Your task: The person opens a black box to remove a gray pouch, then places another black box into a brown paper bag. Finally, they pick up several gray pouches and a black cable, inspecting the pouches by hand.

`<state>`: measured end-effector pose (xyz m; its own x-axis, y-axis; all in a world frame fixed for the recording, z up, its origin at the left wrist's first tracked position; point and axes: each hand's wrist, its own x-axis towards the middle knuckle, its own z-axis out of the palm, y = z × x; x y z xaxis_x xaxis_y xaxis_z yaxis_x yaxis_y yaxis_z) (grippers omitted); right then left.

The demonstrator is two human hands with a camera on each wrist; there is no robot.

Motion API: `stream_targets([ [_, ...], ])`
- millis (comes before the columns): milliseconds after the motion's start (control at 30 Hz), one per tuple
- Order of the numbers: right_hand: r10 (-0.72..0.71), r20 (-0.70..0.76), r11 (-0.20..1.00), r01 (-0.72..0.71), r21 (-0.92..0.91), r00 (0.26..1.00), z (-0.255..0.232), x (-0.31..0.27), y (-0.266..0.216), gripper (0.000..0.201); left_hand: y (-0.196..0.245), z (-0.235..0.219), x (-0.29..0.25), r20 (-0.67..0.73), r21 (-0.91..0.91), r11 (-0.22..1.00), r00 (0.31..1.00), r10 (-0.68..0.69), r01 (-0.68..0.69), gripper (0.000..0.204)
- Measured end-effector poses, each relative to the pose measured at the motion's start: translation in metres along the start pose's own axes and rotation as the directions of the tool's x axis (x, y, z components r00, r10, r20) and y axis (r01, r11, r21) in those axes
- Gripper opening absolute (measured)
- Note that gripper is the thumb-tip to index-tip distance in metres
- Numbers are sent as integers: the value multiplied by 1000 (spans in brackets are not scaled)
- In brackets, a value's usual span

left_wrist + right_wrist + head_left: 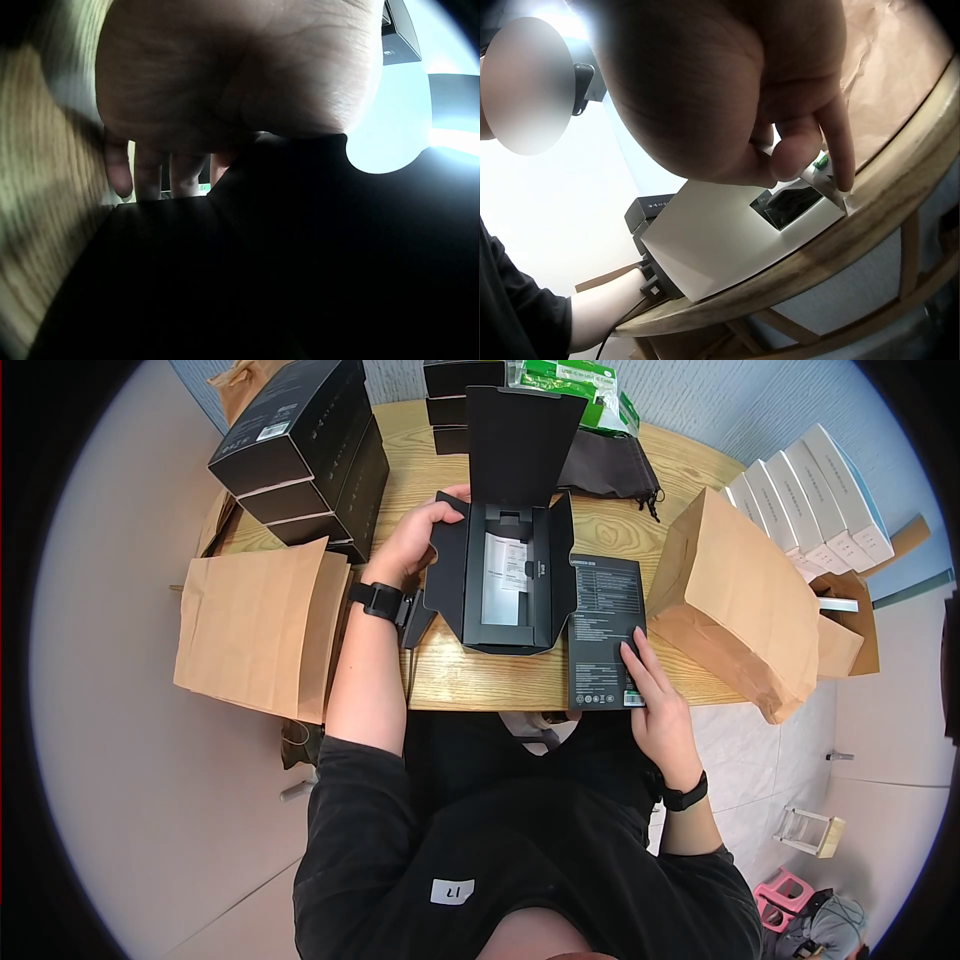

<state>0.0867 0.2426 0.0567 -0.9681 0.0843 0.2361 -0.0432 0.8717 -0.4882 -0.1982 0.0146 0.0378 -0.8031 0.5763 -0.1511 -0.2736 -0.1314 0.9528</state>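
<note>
An open black box [508, 635] stands on the table with its lid raised and side flaps spread. White printed paper [508, 563] shows inside. At its left side my left hand [415, 540] grips it, thumb over the flap and fingers reaching behind; in the left wrist view those fingers [148, 176] show past the dark cardboard. A flat black box [600, 620] with printed text lies to the right, close to the front edge. My right hand [662, 705] rests on its lower right part, fingers extended over the surface. In the right wrist view, glare lightens the surface under the fingers [840, 142].
Black boxes [300, 470] are stacked at the back left, above a brown paper bag [255, 625]. Another paper bag [740, 600] and white boxes [825, 500] are on the right. A black pouch [610, 470] and green packaging [575, 385] lie behind.
</note>
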Motion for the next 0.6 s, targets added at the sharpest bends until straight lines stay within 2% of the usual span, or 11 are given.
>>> stream_targets([
  [300,-25,-19,1000,25,-1,1000,0,1,0,66,3,3,-3,-21,11,1000,1000,-10,10,51],
  [367,19,19,1000,-19,-8,1000,-2,2,-1,68,2,1,-2,-2,3,999,999,-42,42,53],
  [600,-5,-5,1000,5,-1,1000,1,4,1,69,5,7,-5,-11,44,999,1000,2,-2,61],
])
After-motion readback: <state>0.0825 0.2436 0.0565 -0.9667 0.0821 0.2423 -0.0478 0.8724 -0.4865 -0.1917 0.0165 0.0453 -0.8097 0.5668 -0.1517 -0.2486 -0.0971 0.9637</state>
